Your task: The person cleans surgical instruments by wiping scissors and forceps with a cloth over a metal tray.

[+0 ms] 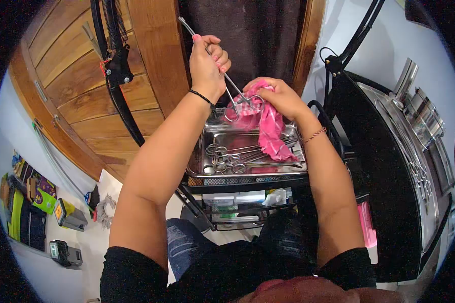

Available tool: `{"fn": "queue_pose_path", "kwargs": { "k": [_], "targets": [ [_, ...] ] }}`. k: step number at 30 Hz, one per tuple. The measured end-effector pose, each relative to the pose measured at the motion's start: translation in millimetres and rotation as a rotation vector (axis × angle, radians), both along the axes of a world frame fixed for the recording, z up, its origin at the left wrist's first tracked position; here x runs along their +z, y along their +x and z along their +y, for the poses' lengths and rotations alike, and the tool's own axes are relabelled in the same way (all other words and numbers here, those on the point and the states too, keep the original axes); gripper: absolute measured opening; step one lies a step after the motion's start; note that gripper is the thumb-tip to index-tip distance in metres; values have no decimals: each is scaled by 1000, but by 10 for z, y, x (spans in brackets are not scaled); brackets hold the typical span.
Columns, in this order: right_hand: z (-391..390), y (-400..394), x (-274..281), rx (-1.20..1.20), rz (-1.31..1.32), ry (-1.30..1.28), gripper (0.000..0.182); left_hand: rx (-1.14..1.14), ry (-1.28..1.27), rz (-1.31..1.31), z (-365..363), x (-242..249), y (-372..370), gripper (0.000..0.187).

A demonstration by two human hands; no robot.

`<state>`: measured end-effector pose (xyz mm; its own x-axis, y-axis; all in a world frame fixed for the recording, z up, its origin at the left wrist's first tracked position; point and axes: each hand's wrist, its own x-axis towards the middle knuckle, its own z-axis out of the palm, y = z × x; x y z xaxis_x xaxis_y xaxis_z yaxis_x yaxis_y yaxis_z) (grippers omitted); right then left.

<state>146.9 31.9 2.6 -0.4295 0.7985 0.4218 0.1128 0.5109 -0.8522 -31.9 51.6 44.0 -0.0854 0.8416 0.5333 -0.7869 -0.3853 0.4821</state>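
Note:
My left hand [209, 65] is closed around the shaft of long metal forceps [232, 82], which slant from upper left down to their ring handles. A pink patterned cloth [271, 132] is bunched in my right hand [283, 98], close against the rings. Part of the cloth is blurred and hangs down over the tray. Below both hands lies a shiny metal tray [247, 174] with several ring-handled instruments [228, 160] in it, handles mostly toward the left. The cloth hides some of their far ends.
To the right, a black stand [379, 202] bears another metal tray [429, 230] with scissor-like instruments [420, 177], a metal canister [423, 113] and an upright metal cup [405, 78]. Black lamp-like arms [117, 68] rise on both sides. A wooden door [96, 91] stands at the left.

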Motion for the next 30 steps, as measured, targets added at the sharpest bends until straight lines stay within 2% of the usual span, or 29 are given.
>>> {"fn": "queue_pose_path", "kwargs": {
  "k": [3,8,12,18,22,30],
  "targets": [
    [4,-53,-41,20,59,35,19,18,-20,16,-13,-11,20,38],
    [-89,-116,-34,-11,-13,-100,20,-13,-69,183,-116,-110,211,38],
    [-120,-82,-5,141,-340,-103,20,0,-58,224,-131,-96,218,37],
    [-153,-90,9,96,-323,-101,20,-31,-69,204,-111,-151,254,35],
    [-237,-165,21,-2,-104,-130,14,-31,-39,271,-144,-188,326,37],
    [-193,-110,80,37,-256,-24,13,38,-5,118,-7,-1,19,39]
  ]
}}
